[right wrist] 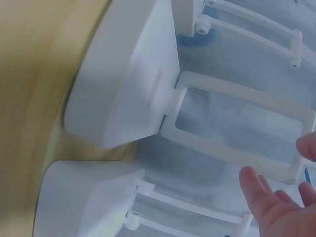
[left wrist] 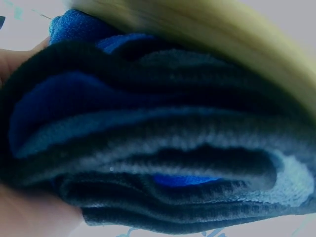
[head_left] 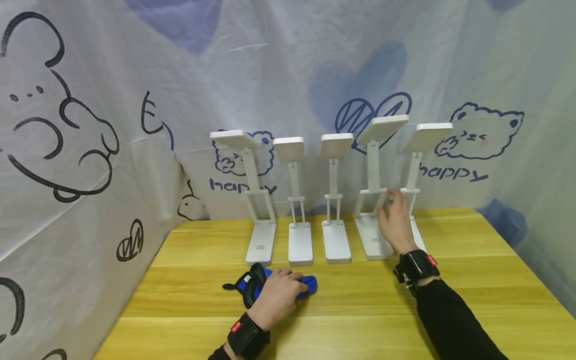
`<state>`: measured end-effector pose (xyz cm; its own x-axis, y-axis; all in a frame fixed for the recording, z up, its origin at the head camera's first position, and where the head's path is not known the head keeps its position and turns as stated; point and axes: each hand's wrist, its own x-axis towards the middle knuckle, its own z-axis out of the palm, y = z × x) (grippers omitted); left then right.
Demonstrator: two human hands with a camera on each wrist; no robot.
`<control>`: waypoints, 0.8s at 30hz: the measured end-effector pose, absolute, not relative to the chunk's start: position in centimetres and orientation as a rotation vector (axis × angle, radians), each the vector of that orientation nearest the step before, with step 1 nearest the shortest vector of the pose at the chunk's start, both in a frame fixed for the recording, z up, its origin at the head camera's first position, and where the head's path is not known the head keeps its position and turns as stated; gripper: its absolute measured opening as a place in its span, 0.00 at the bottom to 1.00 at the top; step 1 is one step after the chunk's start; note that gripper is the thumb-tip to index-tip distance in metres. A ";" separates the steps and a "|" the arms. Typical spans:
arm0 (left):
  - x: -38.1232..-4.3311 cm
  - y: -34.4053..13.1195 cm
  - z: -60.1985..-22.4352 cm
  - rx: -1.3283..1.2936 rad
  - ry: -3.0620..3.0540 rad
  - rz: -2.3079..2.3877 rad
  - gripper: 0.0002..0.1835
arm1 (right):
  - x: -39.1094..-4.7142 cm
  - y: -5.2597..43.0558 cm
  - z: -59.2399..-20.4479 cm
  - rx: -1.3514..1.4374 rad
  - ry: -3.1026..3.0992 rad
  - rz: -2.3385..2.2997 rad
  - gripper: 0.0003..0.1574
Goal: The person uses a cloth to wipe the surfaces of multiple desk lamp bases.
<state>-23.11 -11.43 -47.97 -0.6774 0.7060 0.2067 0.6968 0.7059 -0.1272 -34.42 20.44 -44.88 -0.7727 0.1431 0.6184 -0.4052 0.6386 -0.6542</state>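
My left hand [head_left: 280, 294] grips a folded blue cloth [head_left: 308, 285] with black edging and a small black loop, low over the front of the table. In the left wrist view the bunched layers of the cloth [left wrist: 207, 128] fill the picture, with skin showing at the left side. My right hand [head_left: 397, 222] reaches to a tall white folding stand [head_left: 380, 130], second from the right. Its fingers are loosely spread beside the hinged frame [right wrist: 237, 160] of that stand, fingertips right at the bar. Behind this hand another white stand [head_left: 427, 137] is partly hidden.
Further white stands stand in the same row: one at the left end [head_left: 260, 244], one beside it [head_left: 300, 243] and one in the middle [head_left: 336, 241]. All rest on a yellow wood-grain table [head_left: 180, 280]. A printed curtain [head_left: 279, 60] hangs close behind them.
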 end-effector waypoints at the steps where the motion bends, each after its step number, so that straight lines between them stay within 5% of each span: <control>1: -23.1 -11.4 -48.0 -1.120 -2.672 0.058 0.15 | -34.5 20.5 -44.9 0.212 -2.204 1.097 0.33; 7: -23.0 -11.4 -47.9 -1.114 -2.668 0.063 0.14 | -34.9 20.8 -44.3 0.317 -2.241 1.067 0.41; 24: -22.9 -11.4 -48.0 -1.100 -2.664 0.067 0.14 | -35.8 21.5 -43.2 0.315 -2.312 0.964 0.20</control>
